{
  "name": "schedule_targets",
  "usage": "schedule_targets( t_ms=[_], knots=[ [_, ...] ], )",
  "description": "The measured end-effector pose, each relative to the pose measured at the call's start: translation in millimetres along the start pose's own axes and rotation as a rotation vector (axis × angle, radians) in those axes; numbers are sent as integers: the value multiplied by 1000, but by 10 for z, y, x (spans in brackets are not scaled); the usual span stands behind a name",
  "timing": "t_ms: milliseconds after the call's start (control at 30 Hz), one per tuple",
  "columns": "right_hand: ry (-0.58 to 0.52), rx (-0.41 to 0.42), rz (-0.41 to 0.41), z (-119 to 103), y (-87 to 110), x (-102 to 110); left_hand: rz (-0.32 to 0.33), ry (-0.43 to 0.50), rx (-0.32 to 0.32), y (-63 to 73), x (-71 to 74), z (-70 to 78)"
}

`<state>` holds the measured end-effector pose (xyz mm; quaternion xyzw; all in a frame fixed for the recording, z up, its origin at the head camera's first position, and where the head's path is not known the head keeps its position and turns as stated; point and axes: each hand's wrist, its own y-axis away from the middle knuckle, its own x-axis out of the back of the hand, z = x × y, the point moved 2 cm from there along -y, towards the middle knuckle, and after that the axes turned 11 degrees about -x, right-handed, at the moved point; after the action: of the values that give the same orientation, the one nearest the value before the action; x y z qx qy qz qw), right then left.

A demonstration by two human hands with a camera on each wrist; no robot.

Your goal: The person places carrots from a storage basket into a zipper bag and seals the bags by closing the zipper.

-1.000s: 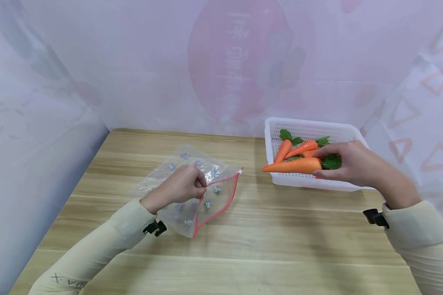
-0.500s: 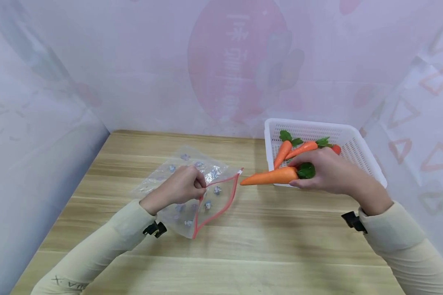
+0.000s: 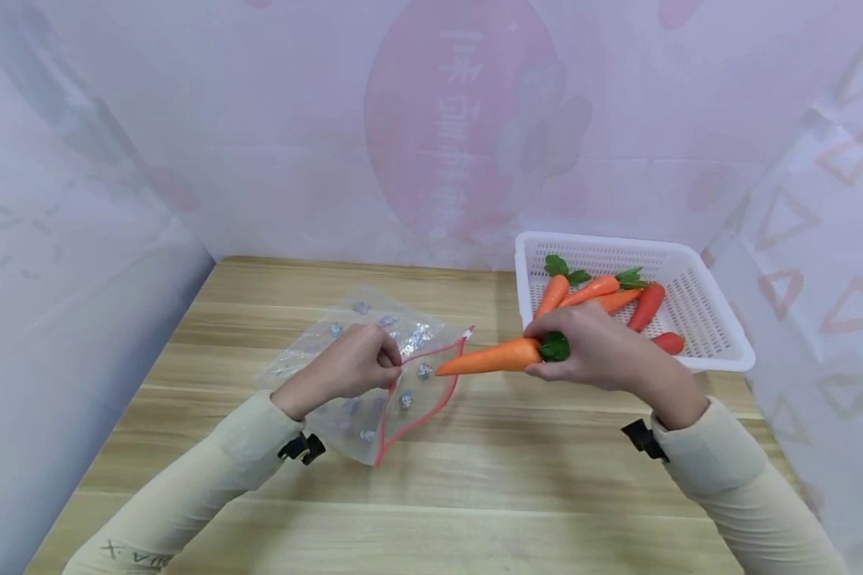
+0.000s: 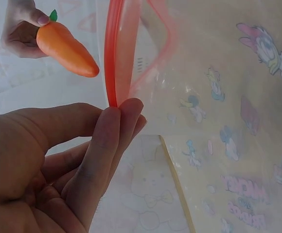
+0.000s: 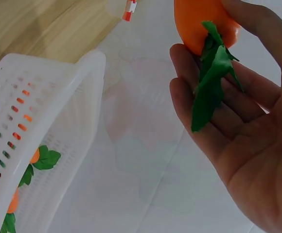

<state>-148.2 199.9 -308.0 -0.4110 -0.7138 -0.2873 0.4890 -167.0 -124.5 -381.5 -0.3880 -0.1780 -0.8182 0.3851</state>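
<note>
My left hand [image 3: 352, 363] pinches the red-edged mouth of a clear zip bag [image 3: 420, 391] printed with small cartoon figures. In the left wrist view, thumb and fingers meet on the red zip strip [image 4: 113, 63], and the mouth gapes beside them. My right hand [image 3: 597, 351] grips an orange carrot [image 3: 492, 357] by its thick end, near the green leaves [image 5: 211, 87]. Its tip points left and overlaps the red edge of the bag's mouth in the head view. The left wrist view shows the carrot tip just outside the zip strip.
A white perforated basket [image 3: 719, 319] stands at the back right, behind my right hand. Several carrots [image 3: 552, 295] with leaves and red vegetables [image 3: 647, 307] lie in it. The wooden table [image 3: 475, 495] meets printed sheets at the back and both sides.
My right hand has carried the carrot left from over the basket to the bag's mouth. The left hand and bag have stayed almost still.
</note>
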Motion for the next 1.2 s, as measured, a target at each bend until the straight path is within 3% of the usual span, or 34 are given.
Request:
schedule_targets(
  t_ms=[567, 1200],
  knots=[
    [-39, -37, -18, -207, -203, -465, -4, 9, 7, -7, -8, 2],
    [-89, -27, 33, -308, -364, -849, -1, -7, 14, -19, -12, 20]
  ],
)
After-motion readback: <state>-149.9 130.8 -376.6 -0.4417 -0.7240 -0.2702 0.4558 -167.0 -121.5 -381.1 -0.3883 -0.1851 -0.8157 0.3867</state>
